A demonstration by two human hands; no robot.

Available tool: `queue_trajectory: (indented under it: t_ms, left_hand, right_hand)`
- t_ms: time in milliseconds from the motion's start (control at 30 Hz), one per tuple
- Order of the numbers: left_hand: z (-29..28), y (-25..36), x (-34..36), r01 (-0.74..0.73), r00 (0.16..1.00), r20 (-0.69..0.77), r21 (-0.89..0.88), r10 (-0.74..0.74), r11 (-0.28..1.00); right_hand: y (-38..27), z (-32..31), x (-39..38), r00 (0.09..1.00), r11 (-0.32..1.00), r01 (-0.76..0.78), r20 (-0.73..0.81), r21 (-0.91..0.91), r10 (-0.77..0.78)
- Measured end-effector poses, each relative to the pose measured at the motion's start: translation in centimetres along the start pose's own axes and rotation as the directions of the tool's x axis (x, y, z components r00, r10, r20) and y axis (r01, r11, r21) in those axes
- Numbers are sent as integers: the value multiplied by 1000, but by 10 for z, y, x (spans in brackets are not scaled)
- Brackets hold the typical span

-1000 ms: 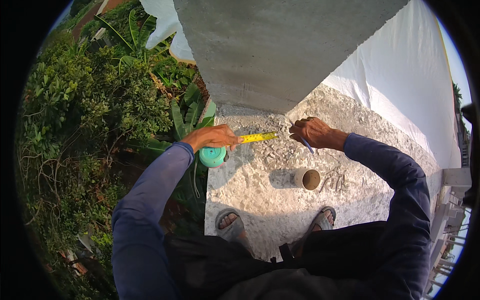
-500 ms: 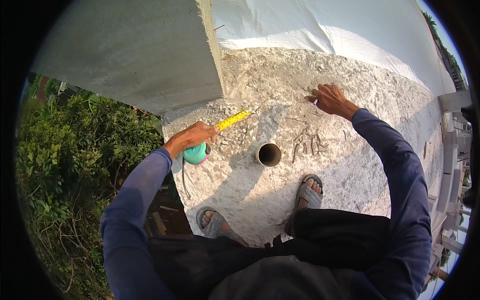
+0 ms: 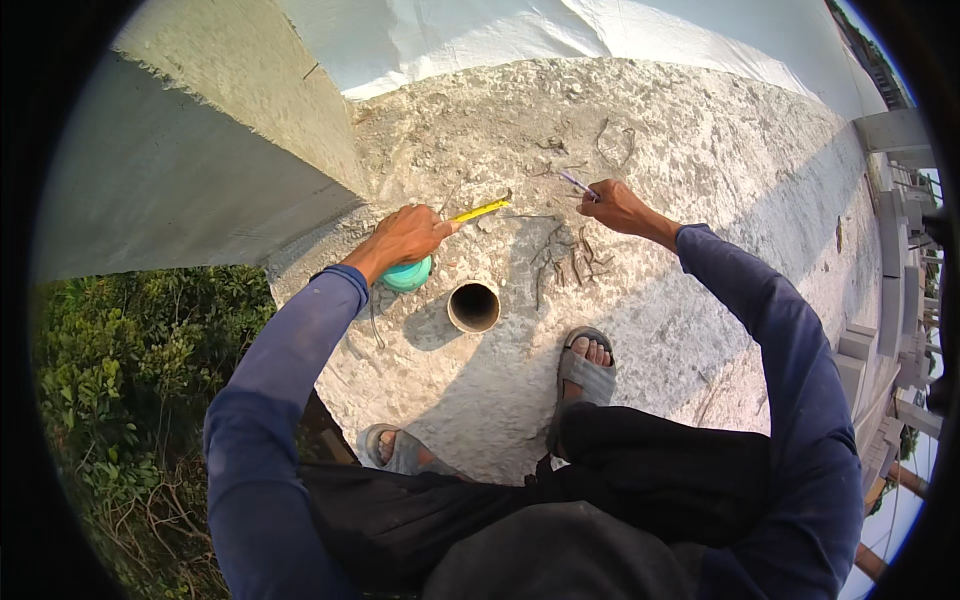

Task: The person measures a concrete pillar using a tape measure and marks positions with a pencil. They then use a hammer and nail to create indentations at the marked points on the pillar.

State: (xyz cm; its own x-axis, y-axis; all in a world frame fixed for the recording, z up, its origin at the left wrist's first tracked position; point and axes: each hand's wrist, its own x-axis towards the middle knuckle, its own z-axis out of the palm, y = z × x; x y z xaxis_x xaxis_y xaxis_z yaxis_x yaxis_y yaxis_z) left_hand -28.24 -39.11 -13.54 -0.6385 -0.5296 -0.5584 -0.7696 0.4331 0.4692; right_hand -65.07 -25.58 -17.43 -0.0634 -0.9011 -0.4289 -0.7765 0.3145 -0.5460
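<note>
My left hand point(image 3: 405, 235) grips a tape measure, its round teal case point(image 3: 405, 277) beneath the fingers and a short yellow blade point(image 3: 482, 209) reaching up-right over rough concrete. My right hand point(image 3: 612, 208), farther right, is closed on a thin light-purple stick, perhaps a pen point(image 3: 574, 183), held just above the surface. Between and below the hands stands an open round pipe point(image 3: 458, 325). Loose bent wire pieces point(image 3: 560, 255) and small rubble lie to the pipe's right.
A grey concrete column point(image 3: 200, 160) rises at upper left; beside it the slab edge drops to dense foliage point(image 3: 100, 380). A white sheet point(image 3: 600, 30) borders the top. Concrete members point(image 3: 890, 230) line the far right. My sandalled feet point(image 3: 590, 365) stand below the pipe.
My view has swung round, so column and pipe sit farther left. The tape's blade now slants upward instead of lying nearly level. Both hands still hold their items.
</note>
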Motion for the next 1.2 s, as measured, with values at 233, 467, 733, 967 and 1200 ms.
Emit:
queue_trajectory:
  t_ms: [233, 467, 733, 967, 1200]
  left_hand:
    - [15, 25, 18, -81, 995, -51, 111, 87, 991]
    - [18, 16, 24, -27, 998, -50, 198, 37, 980]
    - [34, -11, 11, -137, 984, -85, 189, 155, 972]
    - [33, -27, 10, -196, 920, -259, 345, 294, 918]
    - [26, -29, 12, -222, 896, -310, 307, 318, 926]
  right_hand:
    - [-3, 29, -15, 999, 985, 3, 50, 174, -12]
    - [-2, 35, -15, 998, 981, -12, 65, 193, -1]
    - [5, 54, -26, 998, 994, -31, 58, 107, 25]
    - [-1, 49, -16, 999, 995, 24, 40, 102, -29]
    - [-19, 53, -15, 996, 995, 92, 0, 47, -92]
